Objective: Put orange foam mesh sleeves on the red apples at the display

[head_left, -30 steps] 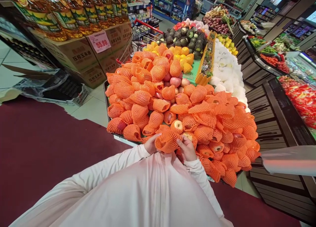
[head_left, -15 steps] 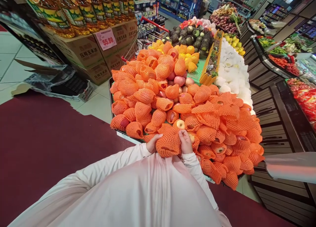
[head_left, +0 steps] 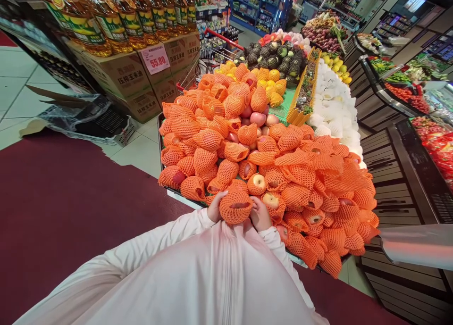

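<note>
Between my two hands, close to my chest, is an apple in an orange foam net [head_left: 235, 207]. A slit in the net shows a little of the dark red fruit. My left hand [head_left: 215, 208] is closed on its left side, thumb on top. My right hand [head_left: 261, 214] grips its right side, fingers partly hidden behind it. Just past my hands lies a heap of netted apples [head_left: 205, 160]. Nearest my right hand are an apple with its pale end bare [head_left: 258, 181] and another netted apple with an open top [head_left: 271, 200].
Bare pink apples [head_left: 258, 118] lie mid-heap. White-netted fruit [head_left: 332, 103] fills the right side beyond a yellow divider [head_left: 303, 91]. Oil bottles [head_left: 109, 25] stand on cartons [head_left: 130, 77] at left. A black crate [head_left: 101, 122] sits on the floor. A shopping cart [head_left: 215, 51] stands behind.
The netted apple has turned in my hands, so the slit in its net now faces up towards me. My right hand has moved slightly lower along its side.
</note>
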Demonstrator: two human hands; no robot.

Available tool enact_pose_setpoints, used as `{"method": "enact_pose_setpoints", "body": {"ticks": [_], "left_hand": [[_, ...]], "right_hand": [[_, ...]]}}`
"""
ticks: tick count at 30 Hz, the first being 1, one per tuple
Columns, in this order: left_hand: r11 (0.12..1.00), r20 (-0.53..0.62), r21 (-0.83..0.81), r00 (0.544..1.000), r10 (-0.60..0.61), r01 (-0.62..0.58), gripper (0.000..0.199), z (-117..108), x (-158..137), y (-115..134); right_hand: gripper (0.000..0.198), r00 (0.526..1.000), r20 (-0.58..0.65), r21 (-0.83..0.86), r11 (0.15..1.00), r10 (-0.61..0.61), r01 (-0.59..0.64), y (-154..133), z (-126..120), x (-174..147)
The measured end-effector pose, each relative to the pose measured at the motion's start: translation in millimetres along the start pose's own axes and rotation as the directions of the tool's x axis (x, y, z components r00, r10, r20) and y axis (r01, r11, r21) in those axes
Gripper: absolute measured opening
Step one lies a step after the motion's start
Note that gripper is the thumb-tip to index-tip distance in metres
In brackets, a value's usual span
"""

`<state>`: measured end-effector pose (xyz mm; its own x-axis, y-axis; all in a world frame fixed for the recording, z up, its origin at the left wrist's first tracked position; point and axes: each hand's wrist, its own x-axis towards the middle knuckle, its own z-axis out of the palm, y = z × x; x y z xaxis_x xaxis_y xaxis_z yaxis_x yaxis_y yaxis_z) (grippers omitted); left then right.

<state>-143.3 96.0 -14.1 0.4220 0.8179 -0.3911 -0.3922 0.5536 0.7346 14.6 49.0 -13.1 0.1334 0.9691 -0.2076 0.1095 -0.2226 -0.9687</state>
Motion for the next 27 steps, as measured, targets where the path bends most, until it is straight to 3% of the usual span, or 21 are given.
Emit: {"method": "enact_pose_setpoints", "body": {"ticks": [2,4,6,8,9,11,15,22,27], "left_hand": [[0.981,0.000,-0.189,0.999,-0.045,0.044,0.045,2.5,1.0,1.1],[0.952,0.017,-0.298,0.997,-0.073,0.075,0.042,3.4,2.7,-0.1],[0.937,0.039,-0.335,0.995,-0.090,0.098,0.041,2.4,5.3,-3.3],[0.943,0.051,-0.308,0.992,-0.118,0.128,0.041,-0.3,8.2,-7.7],[0.951,0.053,-0.274,0.990,-0.135,0.144,0.042,-2.2,9.5,-9.9],[0.965,0.046,-0.190,0.984,-0.175,0.180,0.046,-6.4,11.1,-13.0],[0.961,0.021,-0.045,0.962,-0.273,0.274,0.056,-12.4,10.2,-11.8],[0.961,-0.003,-0.056,0.963,-0.270,0.270,0.062,-13.2,11.3,-8.0],[0.966,0.009,-0.135,0.976,-0.219,0.218,0.055,-12.1,13.3,-10.9]], "right_hand": [[0.025,0.968,-0.173,-0.178,0.973,-0.180,0.149,-12.9,-7.5,-14.4],[0.018,0.849,-0.226,-0.391,0.842,-0.478,0.370,-28.0,-13.0,-26.8],[0.018,0.717,-0.082,-0.499,0.651,-0.693,0.572,-42.0,-15.4,-34.3],[0.018,0.654,0.107,-0.520,0.518,-0.749,0.679,-52.1,-15.0,-35.8],[0.017,0.656,0.170,-0.534,0.490,-0.736,0.688,-55.3,-14.3,-34.7],[0.012,0.712,0.212,-0.592,0.491,-0.670,0.639,-58.7,-13.2,-30.2],[0.019,0.832,0.152,-0.694,0.541,-0.534,0.474,-58.6,-17.0,-20.5],[0.025,0.857,0.165,-0.712,0.542,-0.489,0.446,-44.6,-27.4,-12.7],[0.041,0.910,0.240,-0.640,0.650,-0.337,0.409,-43.1,-29.4,-11.7]]}}
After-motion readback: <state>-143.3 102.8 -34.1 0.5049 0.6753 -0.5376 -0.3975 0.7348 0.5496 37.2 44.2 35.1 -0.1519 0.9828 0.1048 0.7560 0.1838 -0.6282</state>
